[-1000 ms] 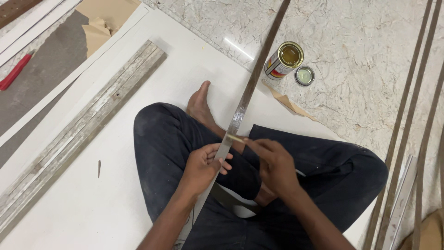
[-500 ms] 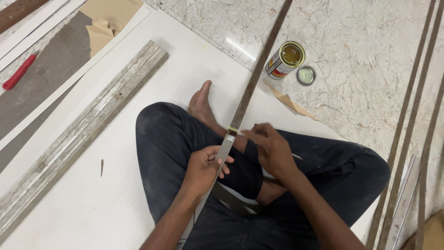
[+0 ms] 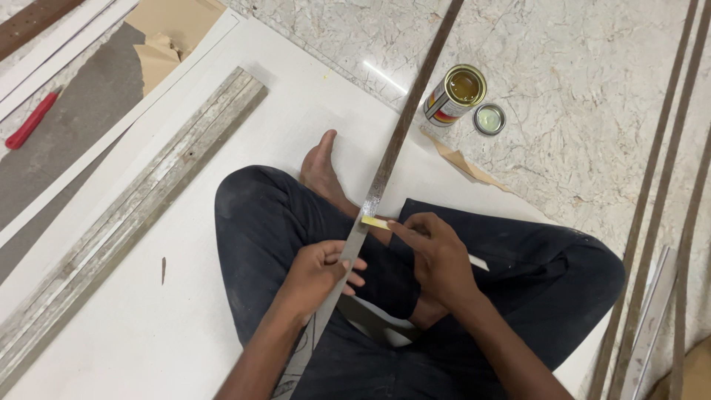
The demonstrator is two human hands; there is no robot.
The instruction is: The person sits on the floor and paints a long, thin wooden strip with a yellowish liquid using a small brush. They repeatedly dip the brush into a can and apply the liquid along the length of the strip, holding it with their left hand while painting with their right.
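Note:
I sit cross-legged in dark trousers on a white board (image 3: 222, 318). A long thin strip (image 3: 404, 126) runs from my lap up toward the top of the view. My left hand (image 3: 320, 270) grips the strip low down, over my knee. My right hand (image 3: 437, 255) presses a small yellowish scrap (image 3: 375, 221) against the strip with its fingertips, just above the left hand. Below the scrap the strip looks grey and glossy; above it, brown. My bare foot (image 3: 324, 164) lies beside the strip.
An open tin (image 3: 455, 95) of amber liquid and its round lid (image 3: 489, 118) stand on the marble floor. A brown paper scrap (image 3: 463, 159) lies near them. A long grey wooden batten (image 3: 126, 222) lies left, a red-handled tool (image 3: 31, 120) far left. More strips (image 3: 652, 207) lie right.
My right hand has slid the yellowish scrap a little farther up the strip. My left hand keeps its grip on the strip.

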